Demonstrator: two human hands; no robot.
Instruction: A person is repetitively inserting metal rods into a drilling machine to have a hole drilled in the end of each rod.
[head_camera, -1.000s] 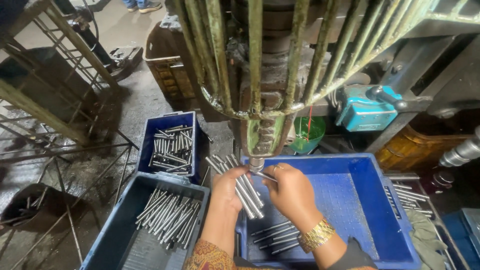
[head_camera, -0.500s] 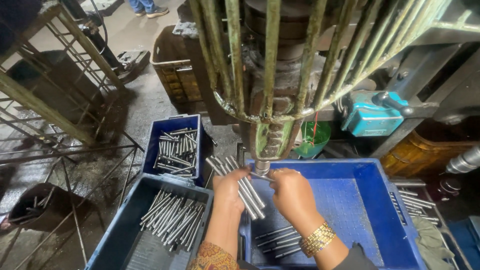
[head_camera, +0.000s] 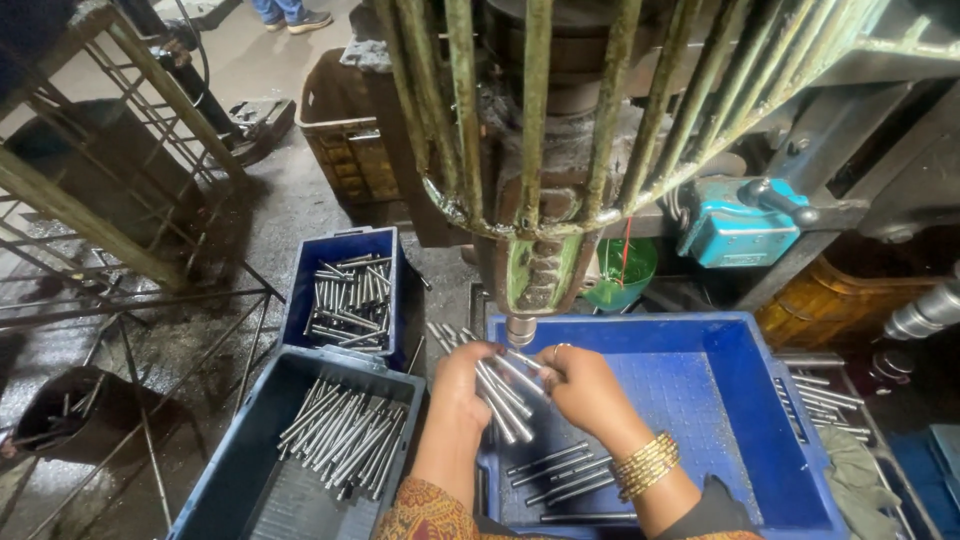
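Metal rods (head_camera: 500, 395), a bundle of short grey steel pins, held above the near left corner of the large blue tray (head_camera: 740, 420), directly under the machine's round nose (head_camera: 521, 330). Left hand (head_camera: 462, 385): closed around the bundle, fingers wrapped over it. Right hand (head_camera: 585, 390): pinched shut on the ends of a few rods from the same bundle, ring on one finger, gold bangles (head_camera: 645, 465) at the wrist. Loose rods (head_camera: 560, 475) lie on the dimpled floor of the large blue tray, below the hands. Left of that tray: a grey-blue bin (head_camera: 230, 480) with a layer of rods, and beyond it a smaller blue bin (head_camera: 385, 255) piled with more. Right of the tray: further rods (head_camera: 825, 395) on a dark ledge. Above the tray: a worn green-painted cage of bars (head_camera: 530, 120), a turquoise switch box (head_camera: 735, 225), a green funnel-like cup (head_camera: 622, 275). Floor left of the tray: grimy concrete (head_camera: 290, 200), rusty angle-iron frames (head_camera: 90, 220), a brown crate (head_camera: 345, 130).
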